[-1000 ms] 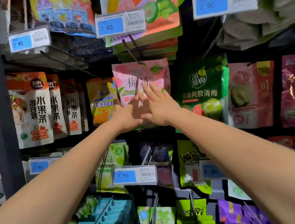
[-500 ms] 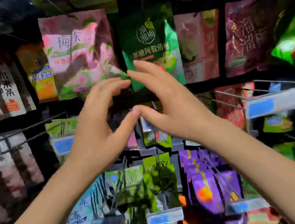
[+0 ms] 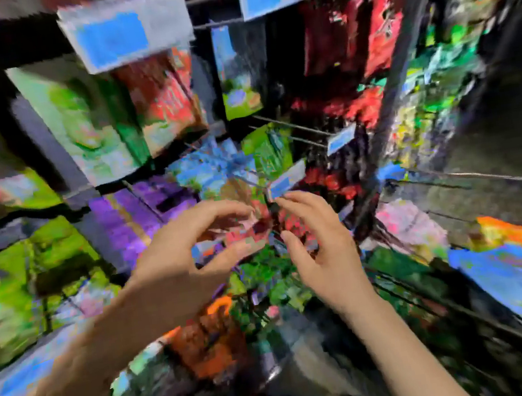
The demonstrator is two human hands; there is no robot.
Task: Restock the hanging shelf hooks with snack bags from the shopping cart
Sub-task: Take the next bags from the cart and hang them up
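Across the blurred shelf (image 3: 400,54), snack bags (image 3: 85,128) are hung; they are judged light and crinkly, best pinched at the top seal. The left hand (image 3: 188,261) and right hand (image 3: 325,256) are held loosely curved, nothing gripped.

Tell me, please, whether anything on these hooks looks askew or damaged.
Nothing plainly stands out. The whole view is smeared by motion, so the snack bags and price tags cannot be checked for damage.
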